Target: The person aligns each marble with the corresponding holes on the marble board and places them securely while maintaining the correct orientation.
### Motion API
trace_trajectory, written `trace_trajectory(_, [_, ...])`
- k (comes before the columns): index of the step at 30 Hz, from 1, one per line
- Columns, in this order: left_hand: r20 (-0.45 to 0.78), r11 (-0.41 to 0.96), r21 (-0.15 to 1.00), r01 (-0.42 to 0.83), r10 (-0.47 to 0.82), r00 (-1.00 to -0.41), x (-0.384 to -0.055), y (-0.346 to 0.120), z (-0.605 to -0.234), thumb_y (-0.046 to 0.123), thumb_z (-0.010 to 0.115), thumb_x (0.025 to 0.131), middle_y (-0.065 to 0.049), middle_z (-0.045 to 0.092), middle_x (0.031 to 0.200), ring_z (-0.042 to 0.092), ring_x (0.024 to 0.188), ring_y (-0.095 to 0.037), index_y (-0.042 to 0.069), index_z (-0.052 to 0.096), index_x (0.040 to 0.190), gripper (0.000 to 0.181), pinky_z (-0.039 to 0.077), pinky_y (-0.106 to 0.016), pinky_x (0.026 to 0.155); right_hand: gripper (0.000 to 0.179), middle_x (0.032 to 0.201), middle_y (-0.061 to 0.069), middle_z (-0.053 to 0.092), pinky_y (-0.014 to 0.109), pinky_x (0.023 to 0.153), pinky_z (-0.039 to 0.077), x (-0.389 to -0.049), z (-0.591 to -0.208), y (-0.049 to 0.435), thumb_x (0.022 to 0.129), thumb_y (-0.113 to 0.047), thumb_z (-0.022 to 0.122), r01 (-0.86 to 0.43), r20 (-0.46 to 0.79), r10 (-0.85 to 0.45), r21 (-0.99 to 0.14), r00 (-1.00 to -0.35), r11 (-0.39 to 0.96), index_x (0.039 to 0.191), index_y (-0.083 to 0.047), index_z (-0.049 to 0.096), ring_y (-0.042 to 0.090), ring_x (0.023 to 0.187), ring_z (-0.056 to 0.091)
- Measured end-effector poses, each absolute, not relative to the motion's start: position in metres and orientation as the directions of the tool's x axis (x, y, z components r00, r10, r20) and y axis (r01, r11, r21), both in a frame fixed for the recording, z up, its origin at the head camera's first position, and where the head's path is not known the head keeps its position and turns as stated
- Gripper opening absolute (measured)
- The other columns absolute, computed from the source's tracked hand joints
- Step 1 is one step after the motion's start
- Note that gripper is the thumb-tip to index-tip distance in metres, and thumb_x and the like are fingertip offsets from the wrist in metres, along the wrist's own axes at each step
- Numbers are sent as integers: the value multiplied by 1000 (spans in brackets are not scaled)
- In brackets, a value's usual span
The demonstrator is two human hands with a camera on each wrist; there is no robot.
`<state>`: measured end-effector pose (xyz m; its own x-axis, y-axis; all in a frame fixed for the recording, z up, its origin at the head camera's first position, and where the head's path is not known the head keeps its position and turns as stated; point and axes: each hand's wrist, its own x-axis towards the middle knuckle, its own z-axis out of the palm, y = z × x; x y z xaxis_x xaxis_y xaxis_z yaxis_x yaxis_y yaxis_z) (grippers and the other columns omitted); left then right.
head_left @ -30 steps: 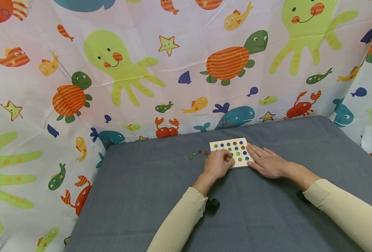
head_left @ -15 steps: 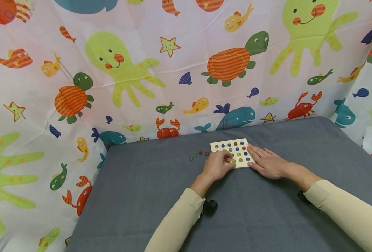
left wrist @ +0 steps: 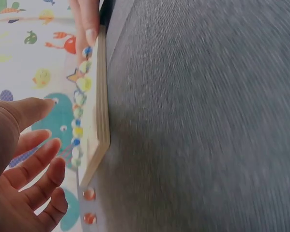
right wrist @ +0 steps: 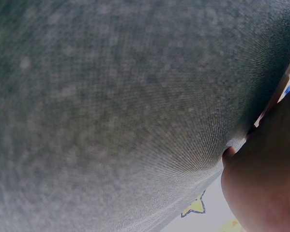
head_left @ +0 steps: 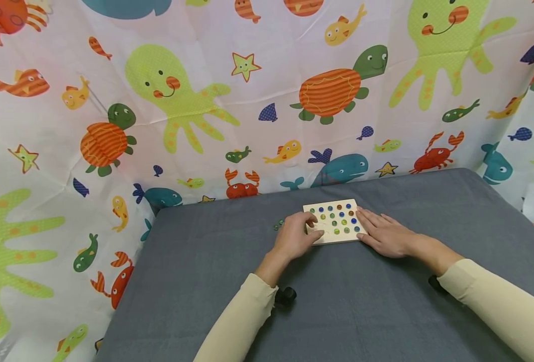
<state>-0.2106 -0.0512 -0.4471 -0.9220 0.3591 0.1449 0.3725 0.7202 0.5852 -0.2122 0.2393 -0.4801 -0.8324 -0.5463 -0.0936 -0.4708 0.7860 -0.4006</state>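
A pale wooden board (head_left: pixel 329 237) with rows of coloured glass marbles (head_left: pixel 344 221) lies near the back of the table. My left hand (head_left: pixel 293 233) hovers at the board's left end, thumb and fingers apart, with nothing between them. In the left wrist view, its fingers (left wrist: pixel 56 169) are loosely bent beside the marbles. My right hand (head_left: pixel 386 233) lies with straight fingers against the board's right edge. Green marbles (head_left: pixel 281 221) lie loose on the cloth left of the board. Two reddish marbles (left wrist: pixel 89 195) show past the board's end in the left wrist view, hidden by my left hand in the head view.
A grey cloth (head_left: pixel 194 281) covers the table. Behind it and along the sides hangs a white curtain (head_left: pixel 230 115) printed with sea animals. A small black device (head_left: pixel 286 297) is strapped under my left wrist.
My left hand has moved left from the board's bottom row, its fingers spreading apart and a yellow-green marble left showing there. My right hand has kept its place at the board's right edge.
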Motion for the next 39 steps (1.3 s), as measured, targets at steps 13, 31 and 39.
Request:
trace_trajectory(13, [148,753,589,293,256,-955,-210,-93,-451,30,79,92,-8,63,122,61,94,-24,11,70,122,37,51,-39,78,74,167,24,17,70,115,13,-208,-476,239,109,-47,41,-493,-49,-570,-445,-820,748,162,0,20,43,153,17])
trace_trajectory(31, [95,797,581,165,135,-986,-217,-132,-464,28,79,92,-11,62,120,63,106,-29,8,68,124,40,51,-52,92,74,168,24,15,70,116,12,-210,-473,237,109,-46,41,-464,-98,-544,-413,-833,784,161,1,19,45,153,17])
trace_trajectory(39, [73,817,558,147,128,-989,-222,-133,-469,26,78,92,-8,65,116,63,107,-27,9,70,119,33,51,-51,92,74,167,24,17,71,114,14,-211,-477,239,109,-47,41,-478,-70,-550,-414,-832,775,161,1,21,45,152,19])
